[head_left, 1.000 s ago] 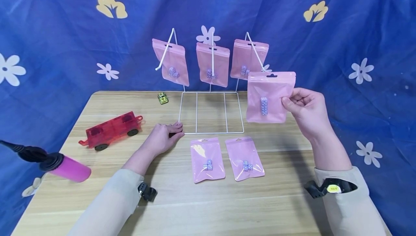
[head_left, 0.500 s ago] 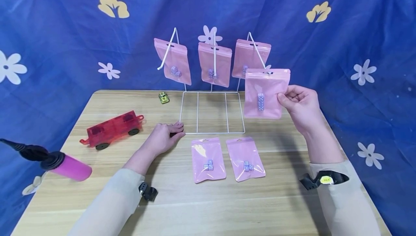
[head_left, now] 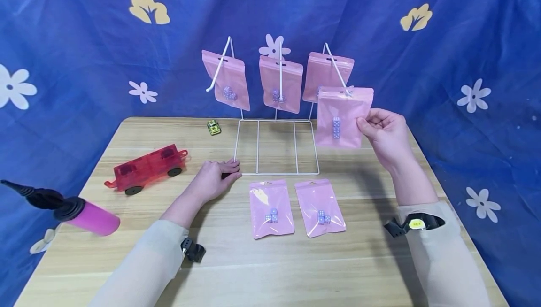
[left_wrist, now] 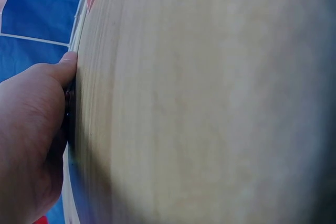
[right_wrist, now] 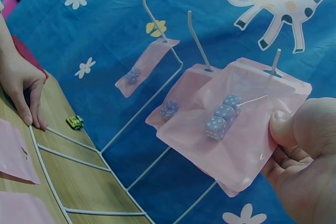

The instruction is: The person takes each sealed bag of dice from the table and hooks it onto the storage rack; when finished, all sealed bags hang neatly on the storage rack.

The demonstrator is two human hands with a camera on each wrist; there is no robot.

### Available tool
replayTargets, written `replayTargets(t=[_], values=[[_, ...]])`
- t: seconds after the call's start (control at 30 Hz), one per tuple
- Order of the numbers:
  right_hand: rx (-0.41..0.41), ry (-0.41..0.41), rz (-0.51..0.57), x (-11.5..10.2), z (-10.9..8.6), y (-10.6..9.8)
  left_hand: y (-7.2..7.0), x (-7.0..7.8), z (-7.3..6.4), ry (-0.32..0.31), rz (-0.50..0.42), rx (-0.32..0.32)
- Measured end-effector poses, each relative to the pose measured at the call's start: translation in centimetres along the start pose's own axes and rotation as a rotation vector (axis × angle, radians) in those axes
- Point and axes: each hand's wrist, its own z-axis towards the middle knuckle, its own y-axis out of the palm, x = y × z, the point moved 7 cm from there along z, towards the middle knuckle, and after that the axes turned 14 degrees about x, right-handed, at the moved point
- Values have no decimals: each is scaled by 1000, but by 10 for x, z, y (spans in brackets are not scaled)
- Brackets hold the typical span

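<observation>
My right hand pinches a pink zip bag of stacked dice by its side edge, thumb in front. In the right wrist view the tip of a white hook pokes through this bag's hang hole. Three similar pink bags hang on the rack's prongs: a left bag, a middle bag and a right bag, partly covered by the held one. At the front left corner of the white wire rack, my left hand rests with fingertips and thumb on the base wires.
Two more pink dice bags, a left one and a right one, lie before the rack. A red toy wagon, a small yellow toy car and a pink hand pump stand left. A blue curtain hangs behind.
My right hand has moved the bag left, slightly up and towards the rack, bringing its hole onto the right hook's tip. My left hand has stayed on the rack corner.
</observation>
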Motion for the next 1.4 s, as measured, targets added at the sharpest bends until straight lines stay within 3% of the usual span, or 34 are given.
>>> replayTargets(t=[0.23,0.97,1.2,1.4], values=[[28,-43,-44,4,11,4,0,0,0,-5,-1,1],[86,-7,-28,13,32,10,0,-1,0,-2,13,5],[135,10,-41,17,31,1,0,-2,-1,-18,18,-3],[124,29,-110,25,24,-15,1,-2,0,-19,21,-11]])
